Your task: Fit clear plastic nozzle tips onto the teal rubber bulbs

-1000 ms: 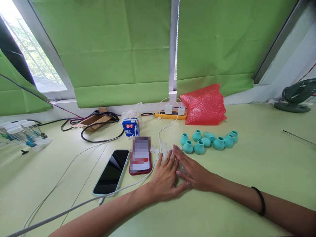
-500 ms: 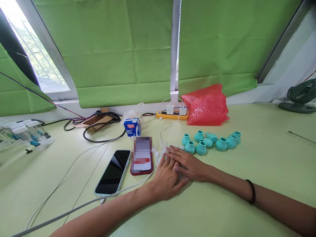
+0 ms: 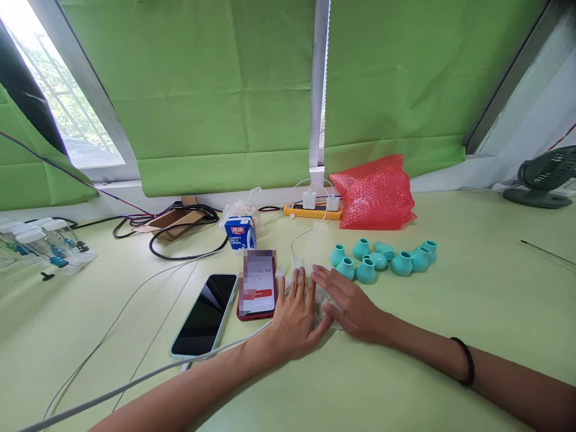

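Note:
My left hand (image 3: 296,318) lies palm down with fingers spread, over a heap of small clear plastic pieces (image 3: 324,299) on the table. Close beside it my right hand (image 3: 353,303) rests palm down, fingers stretched out, at the right side of the same pieces. Most of the heap is hidden under both hands, and its exact kind cannot be made out. Just beyond my right hand stand several turquoise pot-shaped pieces (image 3: 365,271) with round openings. A phone in a red case (image 3: 257,294), its screen lit, lies left of my left hand.
A second phone (image 3: 204,315) with a dark screen lies further left, a white cable (image 3: 135,381) running past it. Behind are a blue milk carton (image 3: 241,233), a yellow power strip (image 3: 294,211) and a red bubble-wrap bag (image 3: 375,195). A thin rod (image 3: 546,253) and a fan (image 3: 540,180) are at right.
My left hand has shifted slightly left and its fingers have spread. My right hand has come off the left hand and moved a little right, uncovering clear pieces between them.

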### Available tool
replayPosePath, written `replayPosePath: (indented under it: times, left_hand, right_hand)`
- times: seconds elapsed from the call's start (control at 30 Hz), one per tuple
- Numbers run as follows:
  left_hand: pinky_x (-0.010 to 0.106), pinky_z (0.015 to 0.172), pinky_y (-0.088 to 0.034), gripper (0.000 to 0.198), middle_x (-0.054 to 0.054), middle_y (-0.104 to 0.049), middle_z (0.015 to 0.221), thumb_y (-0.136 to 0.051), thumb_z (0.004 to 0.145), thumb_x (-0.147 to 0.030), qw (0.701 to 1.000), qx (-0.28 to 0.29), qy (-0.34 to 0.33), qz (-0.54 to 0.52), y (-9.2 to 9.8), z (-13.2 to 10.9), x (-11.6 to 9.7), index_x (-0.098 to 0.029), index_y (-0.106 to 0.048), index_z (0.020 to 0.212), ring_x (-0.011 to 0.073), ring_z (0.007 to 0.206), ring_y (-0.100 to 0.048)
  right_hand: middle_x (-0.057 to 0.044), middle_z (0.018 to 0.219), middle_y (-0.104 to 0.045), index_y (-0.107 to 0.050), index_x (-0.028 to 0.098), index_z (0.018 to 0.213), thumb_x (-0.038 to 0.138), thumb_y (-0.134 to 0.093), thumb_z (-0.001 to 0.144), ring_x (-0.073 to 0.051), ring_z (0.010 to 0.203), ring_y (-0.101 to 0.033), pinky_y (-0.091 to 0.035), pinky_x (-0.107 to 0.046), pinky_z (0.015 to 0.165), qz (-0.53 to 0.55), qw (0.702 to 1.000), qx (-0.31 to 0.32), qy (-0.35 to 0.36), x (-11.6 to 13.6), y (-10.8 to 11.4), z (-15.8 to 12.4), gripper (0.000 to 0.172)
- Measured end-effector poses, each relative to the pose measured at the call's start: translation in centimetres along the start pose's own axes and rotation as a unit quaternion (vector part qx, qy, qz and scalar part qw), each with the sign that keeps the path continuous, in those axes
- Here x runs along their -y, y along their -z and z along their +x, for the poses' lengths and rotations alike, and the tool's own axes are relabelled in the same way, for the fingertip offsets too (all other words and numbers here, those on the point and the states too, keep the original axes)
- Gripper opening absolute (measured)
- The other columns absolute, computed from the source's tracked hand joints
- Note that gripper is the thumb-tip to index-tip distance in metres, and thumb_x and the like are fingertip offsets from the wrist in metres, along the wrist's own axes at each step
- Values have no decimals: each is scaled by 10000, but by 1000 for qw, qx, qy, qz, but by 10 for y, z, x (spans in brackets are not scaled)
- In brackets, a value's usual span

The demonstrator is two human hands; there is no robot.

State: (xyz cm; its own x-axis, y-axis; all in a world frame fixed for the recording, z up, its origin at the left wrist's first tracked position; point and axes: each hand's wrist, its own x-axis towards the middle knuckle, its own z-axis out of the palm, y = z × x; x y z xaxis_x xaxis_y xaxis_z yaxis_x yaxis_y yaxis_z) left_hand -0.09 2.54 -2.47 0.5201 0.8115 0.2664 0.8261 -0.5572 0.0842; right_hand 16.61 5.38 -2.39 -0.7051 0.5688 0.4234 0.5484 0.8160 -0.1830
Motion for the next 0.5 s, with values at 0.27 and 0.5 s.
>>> replayPosePath:
  times: [0.27,0.5]
  left_hand:
    - [442,1013,-128,613,172,-89,1383,-237,841,-395,999,36,-40,-1,5,-8,-9,-23,-130,1317,289,1265,-9]
    - [434,1001,-186,589,179,-149,1373,-247,846,-376,999,19,-30,-4,3,-6,-9,-21,-162,1309,286,1265,-56]
  right_hand:
    - [-203,1321,-265,-287,3,1273,496,-310,821,-268,1237,-214,-300,-427,968,-87,994,51,-35,10,-3,-3,669]
    - [-217,1285,-332,-367,-15,1226,446,-310,838,-269,1227,-240,-309,-414,971,-87,995,31,-41,7,-5,-4,605]
